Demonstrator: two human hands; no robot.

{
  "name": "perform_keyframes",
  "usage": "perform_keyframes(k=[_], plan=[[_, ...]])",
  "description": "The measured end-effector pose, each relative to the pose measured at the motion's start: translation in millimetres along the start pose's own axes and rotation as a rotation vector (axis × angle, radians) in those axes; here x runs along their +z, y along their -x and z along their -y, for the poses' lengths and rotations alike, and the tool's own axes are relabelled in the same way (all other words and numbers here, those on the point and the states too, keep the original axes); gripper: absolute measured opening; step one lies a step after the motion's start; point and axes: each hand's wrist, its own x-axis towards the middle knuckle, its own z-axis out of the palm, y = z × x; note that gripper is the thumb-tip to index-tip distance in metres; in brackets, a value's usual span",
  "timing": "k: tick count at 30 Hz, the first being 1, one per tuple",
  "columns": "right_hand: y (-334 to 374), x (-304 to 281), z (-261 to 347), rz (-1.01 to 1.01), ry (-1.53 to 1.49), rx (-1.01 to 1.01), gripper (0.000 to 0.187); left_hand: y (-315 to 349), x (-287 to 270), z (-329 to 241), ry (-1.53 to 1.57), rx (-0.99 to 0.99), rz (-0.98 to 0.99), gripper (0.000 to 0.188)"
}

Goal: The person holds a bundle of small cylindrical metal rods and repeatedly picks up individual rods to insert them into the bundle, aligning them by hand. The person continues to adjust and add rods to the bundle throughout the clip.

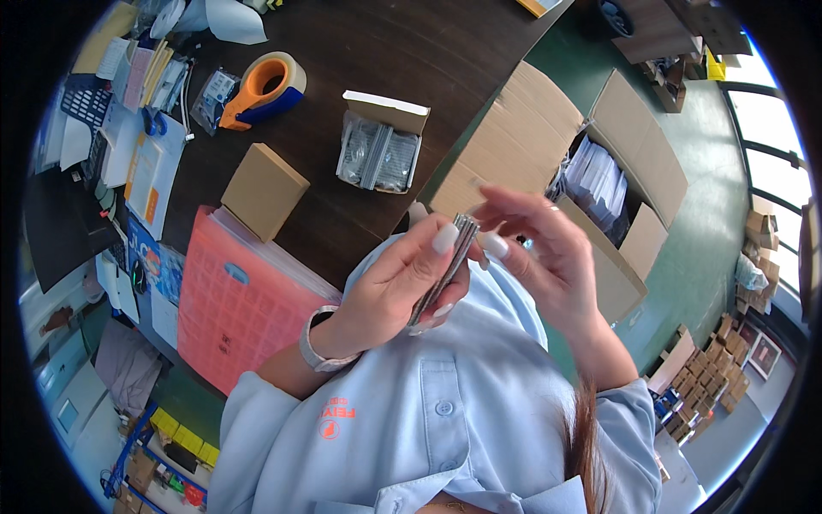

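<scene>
A slim bundle of thin grey metallic strips (447, 267) is held upright and slanted in front of my chest. My left hand (396, 281) is closed around it, with the thumb along one side and the fingertips showing on the other. Just right of the bundle's upper end is my right hand (546, 264), its fingers spread apart. Its thumb comes close to the strips, and I cannot tell whether it touches them. Beyond both hands, a small open white box (411, 176) on the table contains clear plastic bags and a similar grey bundle.
A closed brown carton (267, 190) lies on a red plastic folder case (248, 300) at left on the dark table (342, 47). An orange and blue tape dispenser (257, 90) stands further back. At right, a large open cardboard box (514, 128) holds white packets (595, 184).
</scene>
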Motion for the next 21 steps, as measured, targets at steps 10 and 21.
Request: perform_keyframes(k=[10,21], plan=[[2,8,-7,0.186,-0.114,-0.169,0.026,2,-5,20,-0.688,0.158,0.032,0.019],[3,15,-13,-0.029,-0.602,0.337,0.025,-11,-3,13,-0.225,-0.143,0.170,0.030]])
